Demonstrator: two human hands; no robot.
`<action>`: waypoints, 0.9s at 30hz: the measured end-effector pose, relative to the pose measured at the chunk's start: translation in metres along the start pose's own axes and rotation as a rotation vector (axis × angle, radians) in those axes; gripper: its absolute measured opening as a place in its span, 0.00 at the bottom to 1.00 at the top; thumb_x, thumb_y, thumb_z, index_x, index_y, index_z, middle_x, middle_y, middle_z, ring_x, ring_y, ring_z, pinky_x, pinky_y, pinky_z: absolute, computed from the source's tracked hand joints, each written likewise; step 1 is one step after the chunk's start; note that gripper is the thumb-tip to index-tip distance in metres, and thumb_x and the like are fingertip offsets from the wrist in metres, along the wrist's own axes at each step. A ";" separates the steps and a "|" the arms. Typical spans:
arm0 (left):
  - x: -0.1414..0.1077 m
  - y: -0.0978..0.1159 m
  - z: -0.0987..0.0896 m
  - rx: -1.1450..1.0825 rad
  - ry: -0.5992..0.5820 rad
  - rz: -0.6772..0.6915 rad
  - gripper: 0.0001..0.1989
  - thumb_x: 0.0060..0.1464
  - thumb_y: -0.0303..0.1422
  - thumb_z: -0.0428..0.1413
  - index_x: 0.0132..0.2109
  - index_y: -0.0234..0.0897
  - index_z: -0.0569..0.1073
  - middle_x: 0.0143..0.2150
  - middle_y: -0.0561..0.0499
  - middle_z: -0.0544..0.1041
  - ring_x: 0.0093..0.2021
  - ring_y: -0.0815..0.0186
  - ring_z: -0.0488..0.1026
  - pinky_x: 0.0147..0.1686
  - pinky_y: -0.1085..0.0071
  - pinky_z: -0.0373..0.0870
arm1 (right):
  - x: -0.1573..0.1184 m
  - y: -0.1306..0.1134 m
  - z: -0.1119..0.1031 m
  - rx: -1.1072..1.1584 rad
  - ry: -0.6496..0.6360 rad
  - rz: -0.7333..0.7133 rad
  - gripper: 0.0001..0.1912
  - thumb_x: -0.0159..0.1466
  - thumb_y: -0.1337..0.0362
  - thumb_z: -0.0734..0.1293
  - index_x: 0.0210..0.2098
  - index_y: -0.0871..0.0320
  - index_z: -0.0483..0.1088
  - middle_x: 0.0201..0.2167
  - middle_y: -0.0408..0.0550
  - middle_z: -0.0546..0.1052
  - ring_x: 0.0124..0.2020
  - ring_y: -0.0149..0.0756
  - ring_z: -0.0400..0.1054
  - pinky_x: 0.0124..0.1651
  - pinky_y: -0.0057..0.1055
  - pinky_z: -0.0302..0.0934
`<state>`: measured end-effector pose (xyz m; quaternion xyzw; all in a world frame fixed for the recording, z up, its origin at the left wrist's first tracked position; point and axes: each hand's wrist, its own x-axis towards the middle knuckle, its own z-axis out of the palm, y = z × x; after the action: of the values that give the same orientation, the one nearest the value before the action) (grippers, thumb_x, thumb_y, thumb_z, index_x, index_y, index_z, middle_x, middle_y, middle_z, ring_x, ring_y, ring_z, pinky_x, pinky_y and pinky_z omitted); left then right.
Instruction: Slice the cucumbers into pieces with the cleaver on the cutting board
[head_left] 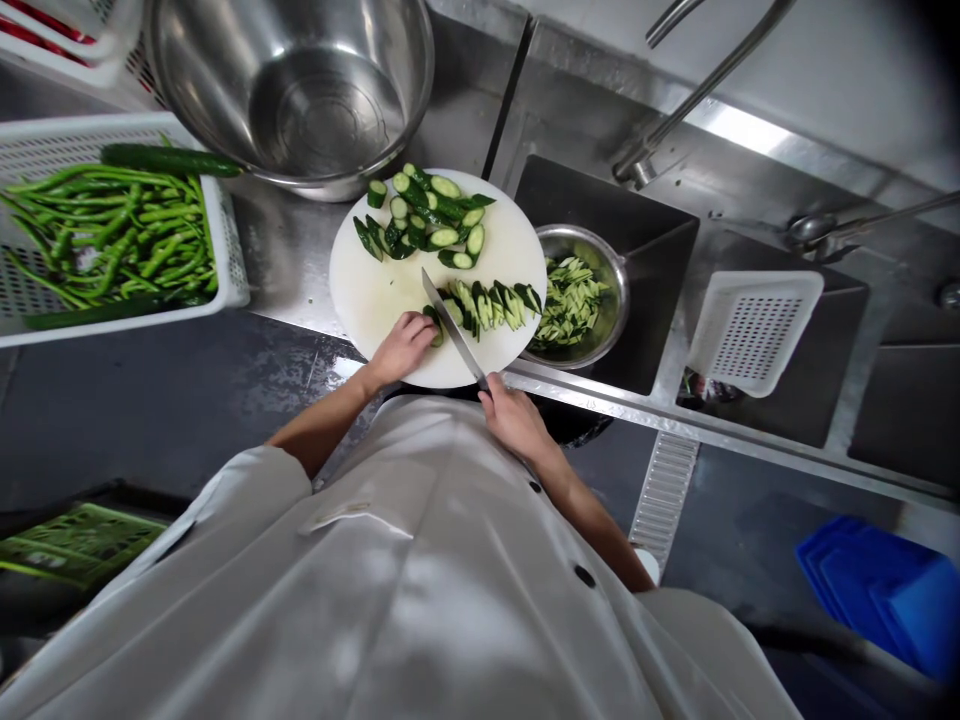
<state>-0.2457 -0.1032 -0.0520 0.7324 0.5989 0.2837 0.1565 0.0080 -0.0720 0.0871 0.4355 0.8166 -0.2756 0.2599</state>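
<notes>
On a round white cutting board, my left hand presses its closed fingers on a cucumber piece. My right hand grips the handle of a knife, whose blade lies just right of that piece, tip pointing away from me. Sliced cucumber is fanned out to the right of the blade. Cucumber chunks lie at the board's far side. Right of the board, a steel bowl holds cut cucumber strips.
A large steel bowl stands behind the board. At the left, a white basket holds green peppers and whole cucumbers. Sinks with faucets and a white strainer basket are on the right. Blue crates stand lower right.
</notes>
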 end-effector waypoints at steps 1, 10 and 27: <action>0.003 -0.005 -0.001 0.018 -0.030 0.053 0.12 0.70 0.29 0.47 0.50 0.39 0.75 0.52 0.40 0.76 0.55 0.53 0.71 0.57 0.50 0.73 | -0.001 -0.001 -0.001 -0.004 0.001 -0.001 0.20 0.79 0.59 0.52 0.65 0.60 0.60 0.44 0.59 0.82 0.45 0.50 0.77 0.46 0.36 0.62; 0.018 -0.017 0.006 0.102 -0.029 0.103 0.15 0.73 0.36 0.47 0.53 0.37 0.76 0.51 0.39 0.76 0.52 0.54 0.71 0.52 0.53 0.73 | -0.031 0.001 -0.017 -0.051 -0.021 0.004 0.20 0.79 0.60 0.52 0.64 0.61 0.59 0.42 0.59 0.82 0.43 0.50 0.78 0.43 0.36 0.62; 0.014 -0.021 0.003 0.154 -0.024 0.154 0.15 0.71 0.27 0.45 0.53 0.36 0.76 0.49 0.40 0.75 0.49 0.54 0.68 0.51 0.55 0.73 | -0.009 -0.007 -0.021 -0.007 -0.030 -0.022 0.18 0.79 0.60 0.53 0.63 0.59 0.60 0.43 0.59 0.82 0.44 0.52 0.77 0.43 0.36 0.61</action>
<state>-0.2590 -0.0846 -0.0632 0.7895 0.5587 0.2392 0.0849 0.0025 -0.0662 0.1102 0.4214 0.8183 -0.2822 0.2705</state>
